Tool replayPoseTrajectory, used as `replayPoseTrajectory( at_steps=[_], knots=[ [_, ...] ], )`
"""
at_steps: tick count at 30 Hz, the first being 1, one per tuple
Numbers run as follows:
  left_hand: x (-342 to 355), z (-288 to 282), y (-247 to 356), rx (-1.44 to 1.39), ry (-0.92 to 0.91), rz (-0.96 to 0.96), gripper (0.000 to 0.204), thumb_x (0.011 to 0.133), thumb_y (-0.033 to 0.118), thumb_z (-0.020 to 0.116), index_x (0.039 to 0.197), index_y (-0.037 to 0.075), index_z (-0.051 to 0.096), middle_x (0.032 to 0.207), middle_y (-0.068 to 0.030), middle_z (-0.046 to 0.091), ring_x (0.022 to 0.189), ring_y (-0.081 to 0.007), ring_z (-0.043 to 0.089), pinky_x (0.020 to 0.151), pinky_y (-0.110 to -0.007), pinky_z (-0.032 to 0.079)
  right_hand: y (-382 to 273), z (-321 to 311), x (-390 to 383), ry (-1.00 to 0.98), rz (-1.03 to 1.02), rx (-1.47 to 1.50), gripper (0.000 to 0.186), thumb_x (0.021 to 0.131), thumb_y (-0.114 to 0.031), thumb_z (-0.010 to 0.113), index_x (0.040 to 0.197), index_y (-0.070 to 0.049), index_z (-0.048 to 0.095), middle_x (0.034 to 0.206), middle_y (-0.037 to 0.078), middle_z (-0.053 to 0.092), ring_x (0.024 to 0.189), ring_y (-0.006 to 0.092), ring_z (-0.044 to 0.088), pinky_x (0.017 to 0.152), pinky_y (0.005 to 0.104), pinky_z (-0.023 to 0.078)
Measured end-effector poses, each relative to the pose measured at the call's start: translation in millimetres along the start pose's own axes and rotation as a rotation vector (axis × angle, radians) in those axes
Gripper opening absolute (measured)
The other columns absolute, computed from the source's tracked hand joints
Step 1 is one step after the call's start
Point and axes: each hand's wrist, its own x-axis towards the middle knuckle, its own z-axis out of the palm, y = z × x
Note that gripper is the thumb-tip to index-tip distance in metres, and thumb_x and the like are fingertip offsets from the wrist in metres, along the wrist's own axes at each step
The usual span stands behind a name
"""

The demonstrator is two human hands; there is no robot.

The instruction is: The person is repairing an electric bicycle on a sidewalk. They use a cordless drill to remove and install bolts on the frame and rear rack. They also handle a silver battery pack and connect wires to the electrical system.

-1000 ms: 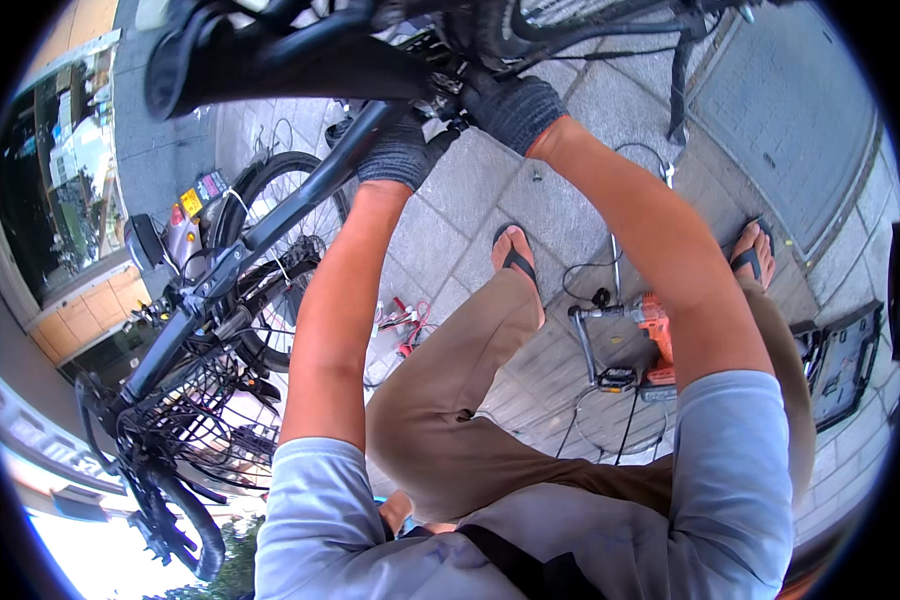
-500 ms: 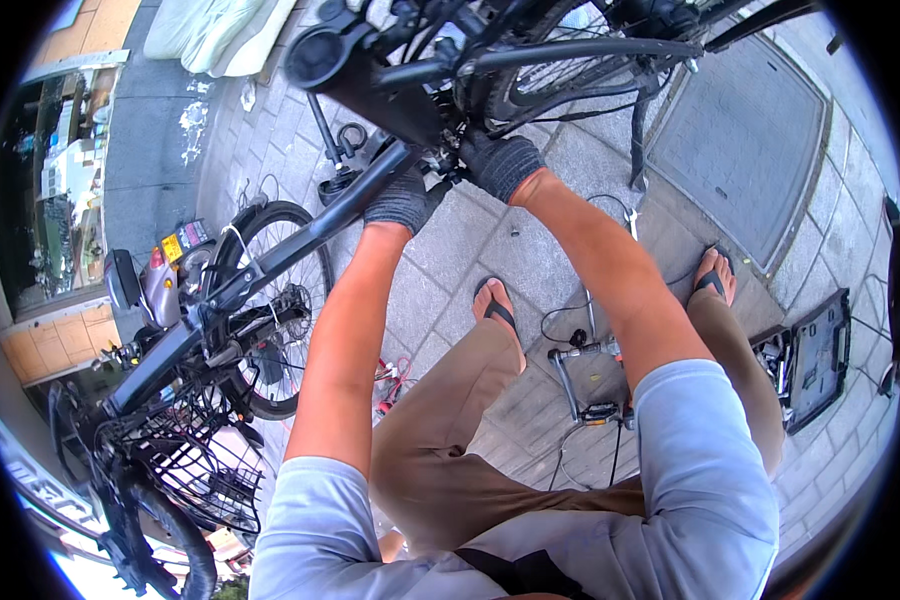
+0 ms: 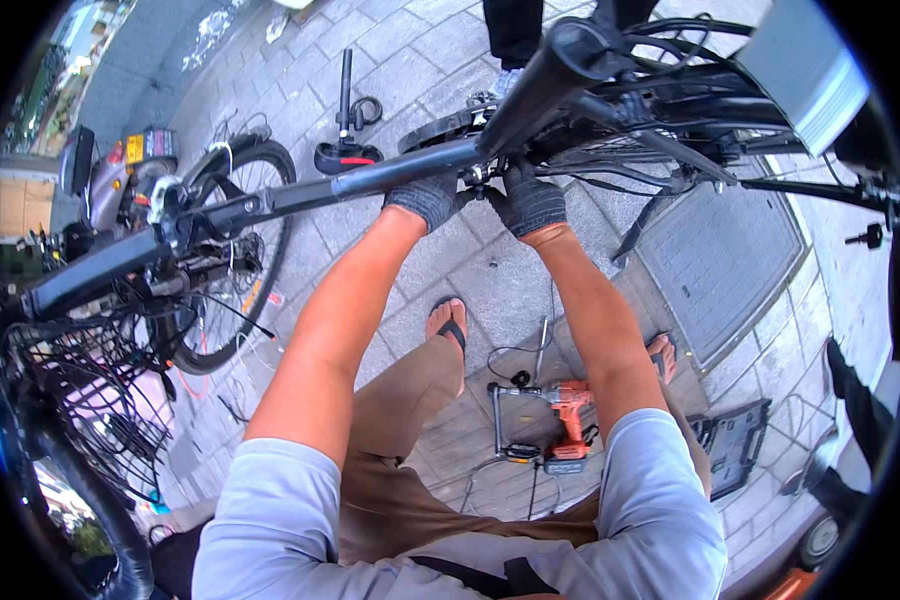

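Note:
A dark bicycle frame [image 3: 300, 192] runs across the view from the left to the upper right. My left hand [image 3: 425, 197], in a dark grey knit glove, is closed around the frame tube from below. My right hand [image 3: 530, 202], gloved the same way, grips the frame just beside it, at a small metal fitting [image 3: 477, 177] where the tubes meet. The two hands almost touch. The fingertips are hidden behind the tube. My feet in flip-flops [image 3: 450, 325] stand on the paving below.
A spoked wheel [image 3: 232, 262] and a wire basket [image 3: 80, 390] are at the left. An orange cordless drill [image 3: 570, 418], cables and an open tool case [image 3: 735, 440] lie on the paving. A metal hatch cover [image 3: 720, 255] is at the right. Another person's legs [image 3: 515, 30] stand beyond the bicycle.
The view has swung, so the bicycle frame now lies lower and more level in the picture. Both gloved hands stay at the same joint of the frame, closer together than before.

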Motion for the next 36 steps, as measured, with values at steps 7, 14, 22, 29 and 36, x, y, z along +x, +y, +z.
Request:
replayPoseTrajectory(
  at_steps=[7,14,22,29,36],
  knots=[
    [5,11,-5,0.016,-0.066,-0.066,0.063,0.085,0.044,0.075,0.132,0.007,0.056,0.130,-0.0207,0.061,0.120,-0.0382,0.058,0.107,-0.047,0.044,-2,8,-6,-0.003,0.036,0.024,0.063,0.086,-0.045,0.073,0.129,-0.003,0.054,0.143,0.026,0.052,0.071,0.0396,0.070,0.061,0.0487,0.057],
    [3,-16,20,0.073,-0.078,-0.121,0.061,0.088,0.049,0.070,0.130,0.006,0.058,0.128,-0.0214,0.062,0.119,-0.0382,0.059,0.106,-0.047,0.044,10,17,-3,0.055,-0.005,0.036,0.064,0.086,-0.043,0.073,0.131,-0.003,0.055,0.138,0.026,0.056,0.070,0.0390,0.070,0.058,0.0482,0.055],
    [3,-10,10,-0.001,-0.079,-0.142,0.059,0.087,0.047,0.071,0.131,0.009,0.059,0.129,-0.0202,0.063,0.120,-0.0373,0.059,0.106,-0.047,0.045,0,14,-5,0.044,0.041,0.043,0.064,0.085,-0.041,0.076,0.132,-0.005,0.055,0.135,0.022,0.058,0.076,0.0389,0.070,0.061,0.0503,0.054],
    [3,-2,4,-0.047,-0.010,-0.094,0.055,0.086,0.042,0.072,0.129,0.010,0.060,0.126,-0.0193,0.064,0.118,-0.0374,0.060,0.104,-0.047,0.045,7,21,-5,0.049,0.019,0.066,0.064,0.084,-0.039,0.076,0.134,-0.005,0.053,0.135,0.021,0.059,0.079,0.0391,0.070,0.063,0.0498,0.055],
    [6,0,9,0.030,-0.049,-0.140,0.057,0.085,0.045,0.074,0.127,0.009,0.061,0.125,-0.0199,0.064,0.115,-0.0376,0.061,0.102,-0.049,0.046,6,19,-2,0.048,0.048,0.058,0.070,0.085,-0.037,0.076,0.140,-0.005,0.047,0.136,0.022,0.058,0.076,0.0400,0.070,0.063,0.0498,0.056]
  ],
)
